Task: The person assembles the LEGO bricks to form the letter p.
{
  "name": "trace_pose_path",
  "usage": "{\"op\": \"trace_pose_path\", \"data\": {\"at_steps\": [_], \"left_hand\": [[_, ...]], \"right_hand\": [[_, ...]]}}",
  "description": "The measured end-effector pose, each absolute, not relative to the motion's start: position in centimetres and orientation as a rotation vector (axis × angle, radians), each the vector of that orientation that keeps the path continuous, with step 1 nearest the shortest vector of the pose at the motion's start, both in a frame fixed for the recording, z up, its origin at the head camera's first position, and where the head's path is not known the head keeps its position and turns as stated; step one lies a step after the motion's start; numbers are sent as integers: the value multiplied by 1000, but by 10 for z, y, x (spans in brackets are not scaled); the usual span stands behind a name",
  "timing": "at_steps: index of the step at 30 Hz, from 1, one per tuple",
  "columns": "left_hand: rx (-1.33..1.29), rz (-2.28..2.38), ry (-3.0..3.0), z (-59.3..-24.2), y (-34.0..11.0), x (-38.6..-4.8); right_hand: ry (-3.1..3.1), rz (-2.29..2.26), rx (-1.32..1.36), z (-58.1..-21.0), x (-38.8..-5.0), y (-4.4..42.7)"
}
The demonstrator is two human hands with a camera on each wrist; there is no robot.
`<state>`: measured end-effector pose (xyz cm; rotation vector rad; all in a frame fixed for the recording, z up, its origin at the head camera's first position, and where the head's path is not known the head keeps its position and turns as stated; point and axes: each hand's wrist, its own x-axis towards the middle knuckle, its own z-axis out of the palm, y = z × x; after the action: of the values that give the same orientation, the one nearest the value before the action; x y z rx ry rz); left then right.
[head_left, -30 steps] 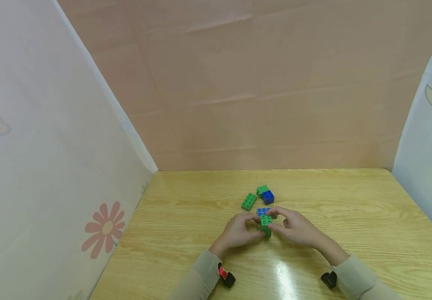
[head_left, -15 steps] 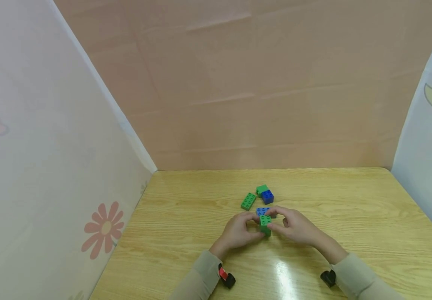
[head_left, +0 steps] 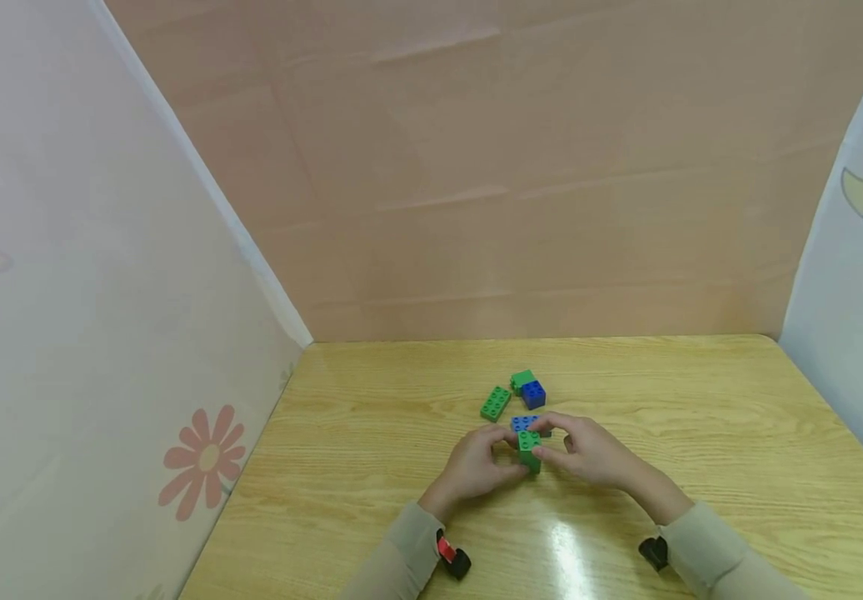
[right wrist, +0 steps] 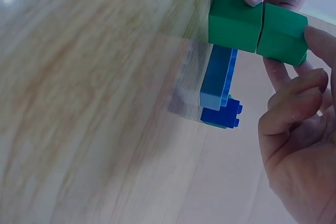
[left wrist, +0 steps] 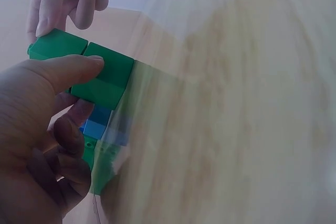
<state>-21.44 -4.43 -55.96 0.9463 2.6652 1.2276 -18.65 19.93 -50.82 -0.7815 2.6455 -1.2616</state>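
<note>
Two green toy building blocks stand stacked on the table, with a thin seam between the lower block (right wrist: 236, 22) and the upper block (right wrist: 283, 32). My left hand (head_left: 469, 471) pinches the lower one between thumb and fingers. From the right, my right hand (head_left: 589, 450) pinches the upper one at its top, thumb on the near side. Studs show on top of the upper block in the head view. Just behind the stack lies a light blue building block (head_left: 526, 423), partly hidden by the right fingers.
Farther back on the wooden table (head_left: 371, 417) lie a flat green eight-stud block (head_left: 496, 403), a dark blue block (head_left: 533, 394) and a green block (head_left: 523, 382) touching it. A flower-printed sheet (head_left: 207, 458) borders the left side; a tan sheet (head_left: 506, 208) covers the back.
</note>
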Motion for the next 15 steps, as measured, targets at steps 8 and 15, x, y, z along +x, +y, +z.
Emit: {"op": "trace_pose_path", "data": {"at_steps": [8, 15], "left_hand": [[954, 1230, 2660, -559, -43, -215], [947, 1241, 2661, -560, -44, -215]], "right_hand": [[2622, -1260, -752, -506, -187, 201], [2618, -1239, -752, -508, -190, 199]]}}
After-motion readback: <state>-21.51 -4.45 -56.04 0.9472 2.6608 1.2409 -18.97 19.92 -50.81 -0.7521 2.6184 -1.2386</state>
